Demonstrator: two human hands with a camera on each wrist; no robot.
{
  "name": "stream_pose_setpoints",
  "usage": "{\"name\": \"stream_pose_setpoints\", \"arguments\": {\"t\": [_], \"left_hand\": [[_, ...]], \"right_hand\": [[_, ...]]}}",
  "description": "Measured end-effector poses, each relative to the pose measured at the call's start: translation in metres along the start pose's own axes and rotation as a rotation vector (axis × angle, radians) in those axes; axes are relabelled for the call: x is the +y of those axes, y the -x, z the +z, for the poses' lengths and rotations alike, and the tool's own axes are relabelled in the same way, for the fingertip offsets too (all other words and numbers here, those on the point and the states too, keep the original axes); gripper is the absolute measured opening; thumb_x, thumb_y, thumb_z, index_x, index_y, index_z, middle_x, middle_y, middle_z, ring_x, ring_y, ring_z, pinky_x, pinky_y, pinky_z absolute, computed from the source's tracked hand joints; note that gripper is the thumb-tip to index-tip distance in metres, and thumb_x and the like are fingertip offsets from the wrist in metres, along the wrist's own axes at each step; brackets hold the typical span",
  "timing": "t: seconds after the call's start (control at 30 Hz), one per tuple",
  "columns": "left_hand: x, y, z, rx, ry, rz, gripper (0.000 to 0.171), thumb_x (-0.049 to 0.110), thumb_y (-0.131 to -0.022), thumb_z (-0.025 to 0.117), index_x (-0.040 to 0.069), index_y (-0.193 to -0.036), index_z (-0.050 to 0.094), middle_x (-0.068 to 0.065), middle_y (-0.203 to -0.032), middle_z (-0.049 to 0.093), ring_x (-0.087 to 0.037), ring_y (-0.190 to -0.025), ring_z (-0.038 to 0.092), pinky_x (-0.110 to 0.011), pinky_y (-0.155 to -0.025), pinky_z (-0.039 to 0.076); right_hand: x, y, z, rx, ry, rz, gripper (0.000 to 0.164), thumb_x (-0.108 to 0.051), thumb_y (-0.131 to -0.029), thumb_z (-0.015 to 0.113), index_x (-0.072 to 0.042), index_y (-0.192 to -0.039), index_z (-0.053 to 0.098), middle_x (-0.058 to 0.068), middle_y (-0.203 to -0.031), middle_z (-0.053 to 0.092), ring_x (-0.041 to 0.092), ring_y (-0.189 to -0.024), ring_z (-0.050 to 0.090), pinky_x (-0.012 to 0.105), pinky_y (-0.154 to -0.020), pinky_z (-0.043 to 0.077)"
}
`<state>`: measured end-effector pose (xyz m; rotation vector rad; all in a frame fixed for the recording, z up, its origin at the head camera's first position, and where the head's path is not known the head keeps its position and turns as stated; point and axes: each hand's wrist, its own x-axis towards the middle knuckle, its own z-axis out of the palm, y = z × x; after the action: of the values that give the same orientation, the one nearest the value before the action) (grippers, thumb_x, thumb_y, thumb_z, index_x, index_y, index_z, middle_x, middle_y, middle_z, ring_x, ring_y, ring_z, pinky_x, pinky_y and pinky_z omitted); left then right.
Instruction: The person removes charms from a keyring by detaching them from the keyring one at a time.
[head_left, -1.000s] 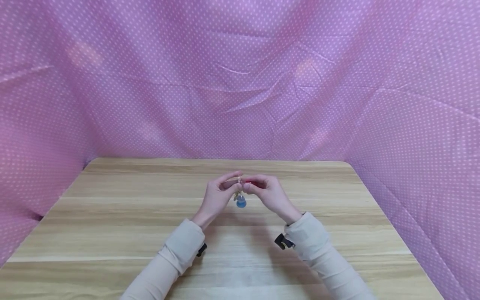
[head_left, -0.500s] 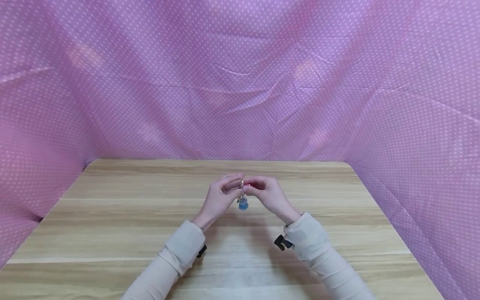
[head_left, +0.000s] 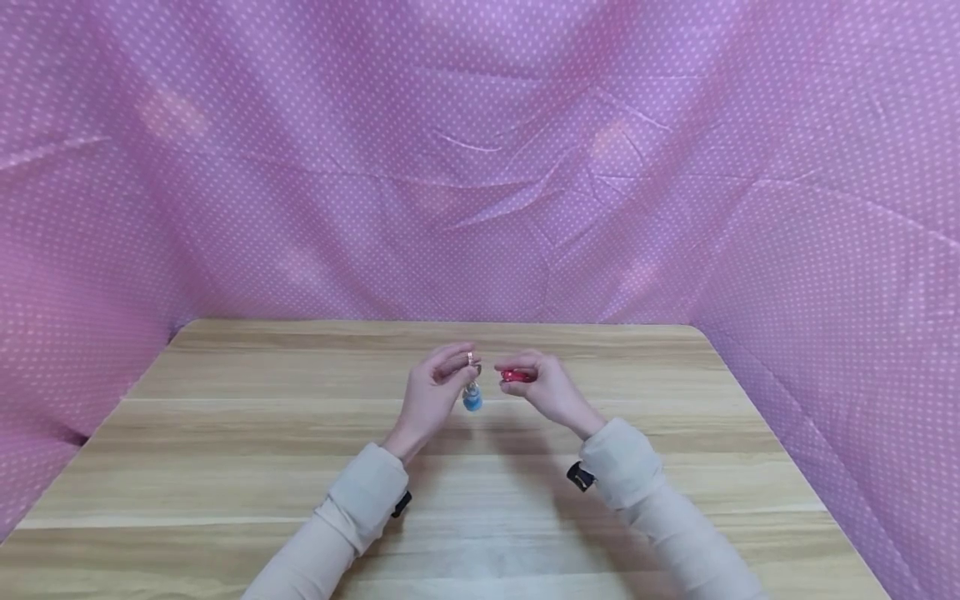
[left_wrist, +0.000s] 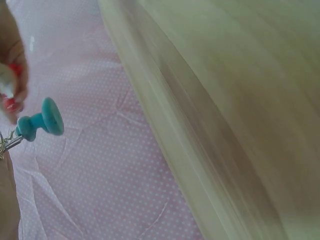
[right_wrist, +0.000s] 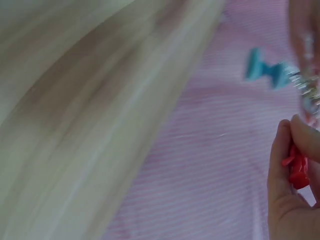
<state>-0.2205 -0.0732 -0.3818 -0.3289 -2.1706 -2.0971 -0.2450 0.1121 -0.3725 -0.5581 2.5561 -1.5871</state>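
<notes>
Above the middle of the table, my left hand [head_left: 429, 396] pinches a keychain by its gold-coloured metal part [head_left: 470, 358]. From it dangles a blue, spool-shaped charm [head_left: 472, 399], seen in the left wrist view as a turquoise waisted piece [left_wrist: 42, 120] with a wide round end. A small gap to the right, my right hand [head_left: 549, 390] holds a small glossy red piece [head_left: 516, 377] between thumb and fingers. The right wrist view shows this red piece [right_wrist: 299, 171] partly covered by the fingers, with a little tab sticking out; its kind is unclear.
A wood-grain table [head_left: 225, 467] spreads under both hands. Pink cloth with white dots [head_left: 480, 208] hangs behind it and along both sides. Each wrist has a black device [head_left: 580, 477] strapped under a light sleeve [head_left: 622, 462].
The hands, fingertips together before, have moved apart. My right hand has drawn right with the red piece, now more exposed; my left hand has shifted slightly left with the keychain.
</notes>
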Motion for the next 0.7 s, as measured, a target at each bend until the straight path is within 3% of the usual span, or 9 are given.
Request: {"name": "stream_pose_setpoints", "arguments": {"t": [0.17,0.33,0.5,0.7], "left_hand": [[-0.007,-0.003,-0.002,0.033,0.053,-0.003,0.035,0.009,-0.085,0.064,0.014,-0.119,0.058,-0.015,-0.113,0.063,-0.021,-0.102,0.063,-0.025,-0.088,0.052],[0.0,-0.002,-0.005,0.031,0.079,-0.037,0.037,0.003,-0.084,0.063,0.01,-0.12,0.058,-0.017,-0.113,0.063,-0.023,-0.103,0.063,-0.023,-0.086,0.053],[0.014,0.002,-0.006,0.009,0.052,-0.047,0.036,-0.001,-0.085,0.06,0.005,-0.121,0.056,-0.019,-0.114,0.062,-0.026,-0.104,0.062,-0.023,-0.087,0.052],[0.015,0.003,-0.008,0.001,0.004,0.002,0.036,-0.002,-0.084,0.062,0.002,-0.119,0.057,-0.017,-0.116,0.06,-0.027,-0.108,0.06,-0.02,-0.087,0.051]], "right_hand": [[0.026,-0.013,-0.006,0.039,0.102,0.041,0.031,-0.002,-0.077,0.07,0.002,-0.107,0.064,0.016,-0.1,0.067,0.023,-0.089,0.065,0.025,-0.076,0.057],[0.046,-0.025,-0.012,0.029,0.187,0.081,0.028,-0.005,-0.078,0.069,0.001,-0.105,0.064,0.013,-0.098,0.068,0.023,-0.09,0.064,0.029,-0.078,0.056],[0.07,-0.037,-0.019,0.009,0.327,0.039,0.024,-0.003,-0.078,0.069,0.003,-0.101,0.065,0.013,-0.094,0.069,0.024,-0.088,0.064,0.033,-0.079,0.055],[0.093,-0.048,-0.027,-0.009,0.419,0.06,0.012,-0.004,-0.076,0.071,-0.003,-0.088,0.07,0.007,-0.084,0.069,0.018,-0.078,0.062,0.032,-0.074,0.054]]}}
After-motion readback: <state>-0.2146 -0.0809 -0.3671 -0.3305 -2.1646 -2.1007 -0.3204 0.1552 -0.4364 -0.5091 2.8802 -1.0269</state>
